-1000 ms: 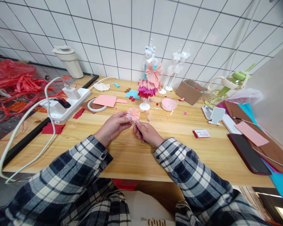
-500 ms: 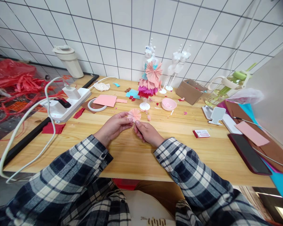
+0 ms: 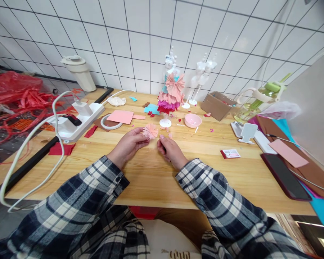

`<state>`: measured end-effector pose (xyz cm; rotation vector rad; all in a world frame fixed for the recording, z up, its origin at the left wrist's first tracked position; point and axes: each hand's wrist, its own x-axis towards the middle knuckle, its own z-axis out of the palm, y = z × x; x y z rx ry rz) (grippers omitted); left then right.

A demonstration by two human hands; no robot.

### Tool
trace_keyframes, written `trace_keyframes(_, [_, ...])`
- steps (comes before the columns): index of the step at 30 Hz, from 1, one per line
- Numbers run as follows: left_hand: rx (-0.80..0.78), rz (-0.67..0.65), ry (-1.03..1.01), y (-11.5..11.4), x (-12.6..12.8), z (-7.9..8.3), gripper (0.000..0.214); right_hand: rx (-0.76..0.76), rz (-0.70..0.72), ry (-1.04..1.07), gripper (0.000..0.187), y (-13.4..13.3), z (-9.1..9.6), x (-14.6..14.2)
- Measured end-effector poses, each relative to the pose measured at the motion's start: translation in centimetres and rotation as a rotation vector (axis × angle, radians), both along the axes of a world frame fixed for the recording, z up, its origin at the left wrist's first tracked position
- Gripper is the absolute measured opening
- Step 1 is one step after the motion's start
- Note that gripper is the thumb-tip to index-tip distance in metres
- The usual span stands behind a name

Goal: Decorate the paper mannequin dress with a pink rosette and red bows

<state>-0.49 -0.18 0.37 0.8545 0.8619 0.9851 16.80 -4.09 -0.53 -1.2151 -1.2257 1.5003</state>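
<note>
The person's left hand (image 3: 131, 145) pinches a pleated peach paper rosette (image 3: 150, 131) at its lower edge, between thumb and fingers. The rosette is near the paper-dressed miniature mannequin (image 3: 170, 100), in front of its base and slightly to the left. The right hand (image 3: 170, 150) is directly in front of the mannequin, just apart from the rosette; its fingers are curled closely around a slim dark tool (image 3: 164, 148), mostly hidden, so its kind cannot be told.

Left of the mannequin lie a light-blue paper piece (image 3: 152, 108), a pink paper sheet (image 3: 121, 116) and, farther out, a white tape roll (image 3: 112, 127) and a white power strip (image 3: 97, 109). A pink bowl (image 3: 193, 121) stands just to the mannequin's right. Bare white mannequins (image 3: 210, 67) stand behind and right of it, with an open cardboard box (image 3: 215, 108) farther right. A dark phone (image 3: 284, 176) lies well to the mannequin's right, nearer the person.
</note>
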Motion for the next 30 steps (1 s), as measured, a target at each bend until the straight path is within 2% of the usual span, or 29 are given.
trace_keyframes(2, [0.025,-0.036,0.036,-0.1,0.2,0.0,0.037,0.029,-0.063,0.032,0.042,0.2,-0.2,0.0])
trace_keyframes(5, [0.055,-0.098,0.089,-0.3,0.4,-0.1,0.041,0.078,-0.07,0.009,0.035,0.4,-0.7,0.1])
trace_keyframes(9, [0.014,-0.059,0.093,-0.4,0.4,-0.2,0.039,0.136,-0.09,-0.056,0.026,0.7,-1.2,0.1])
trace_keyframes(13, [-0.038,-0.065,0.046,-0.5,0.4,0.0,0.033,0.148,-0.102,-0.083,0.026,0.7,-1.3,0.1])
trace_keyframes(18, [-0.005,-0.113,0.081,-0.4,0.6,-0.1,0.048,0.113,-0.095,-0.09,0.028,0.6,-1.3,0.0])
trace_keyframes(22, [0.004,-0.098,0.071,-0.3,0.5,-0.1,0.044,0.014,-0.094,0.032,0.033,0.5,-0.8,0.1])
trace_keyframes(26, [-0.01,-0.019,0.026,-0.1,0.3,0.0,0.033,-0.133,0.012,0.14,0.04,0.3,-0.2,0.1])
trace_keyframes(30, [-0.023,-0.002,-0.036,0.0,0.1,0.1,0.024,-0.009,0.124,0.007,0.037,-0.1,-0.3,-0.1])
